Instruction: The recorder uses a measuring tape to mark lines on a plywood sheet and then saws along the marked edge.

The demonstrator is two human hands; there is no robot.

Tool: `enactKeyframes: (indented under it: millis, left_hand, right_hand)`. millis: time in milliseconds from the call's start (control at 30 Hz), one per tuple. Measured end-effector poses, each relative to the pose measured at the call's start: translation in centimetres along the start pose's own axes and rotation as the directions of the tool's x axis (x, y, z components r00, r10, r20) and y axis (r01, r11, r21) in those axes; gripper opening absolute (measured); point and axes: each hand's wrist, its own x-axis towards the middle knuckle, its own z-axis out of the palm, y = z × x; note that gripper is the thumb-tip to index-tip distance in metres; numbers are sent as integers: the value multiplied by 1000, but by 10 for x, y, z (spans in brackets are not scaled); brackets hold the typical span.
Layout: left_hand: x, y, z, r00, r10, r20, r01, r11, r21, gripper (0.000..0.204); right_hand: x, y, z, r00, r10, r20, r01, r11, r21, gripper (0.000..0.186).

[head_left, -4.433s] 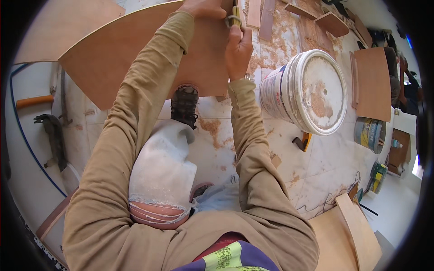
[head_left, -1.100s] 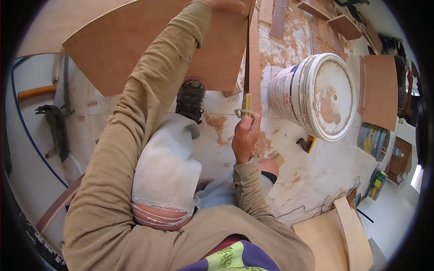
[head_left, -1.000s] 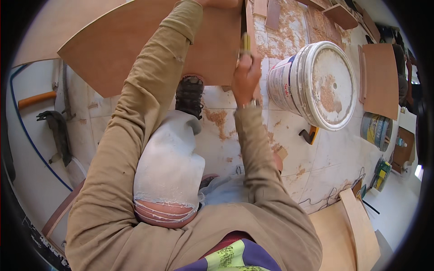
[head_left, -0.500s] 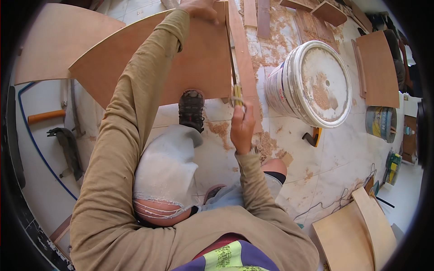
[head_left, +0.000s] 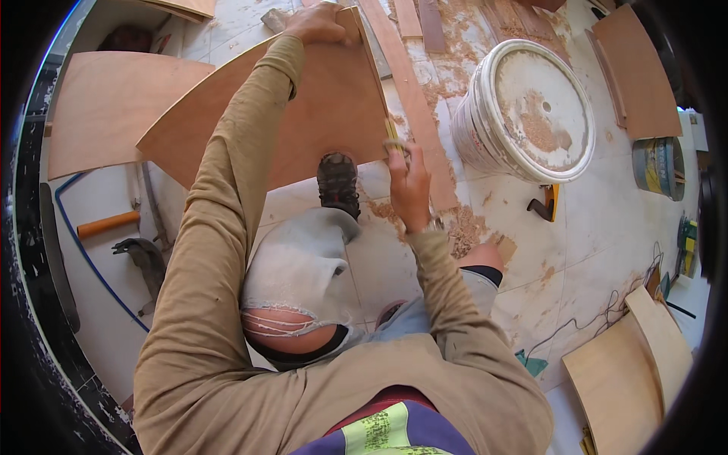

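Pressing my left hand (head_left: 315, 26) to the far end of the fan-shaped wooden panel (head_left: 334, 106), though whether its fingers clamp the edge I cannot tell, I hold my right hand (head_left: 410, 182) well apart from it, closed around a narrow yellow tool (head_left: 393, 138) at the panel's near right corner. My shoe (head_left: 337, 182) sits at the panel's near edge, and a lidded white bucket (head_left: 542, 106) stands to the right.

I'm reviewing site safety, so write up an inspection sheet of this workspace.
Surface: pale tiled floor, strewn with wood shavings.
Job's things: brown wood panel; slim yellow tool at its right edge, kind unclear.
Clutter: lidded white bucket, long wood strip, orange handle.
Hands: left hand on the panel near its top; right hand gripping the tool.
Cables: thin dark cable on the floor at right; blue line at left, cord or hose unclear.
Surroundings: curved wood sheets, grey container.
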Motion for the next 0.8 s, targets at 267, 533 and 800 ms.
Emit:
enactKeyframes:
  millis: [267,533,800]
  left_hand:
    - [-6,4,-4,994,-59,-87,53,996,-78,65]
    - [-25,8,-17,999,-16,-52,5,979,-203,61]
    - [-33,17,-22,999,-36,-6,34,979,-199,48]
  right_hand:
    - [163,9,74,984,-165,-72,154,978,-137,35]
    - [-14,1,-15,998,-18,54,24,993,-119,31]
    - [152,-10,73,997,-76,-30,74,995,-59,37]
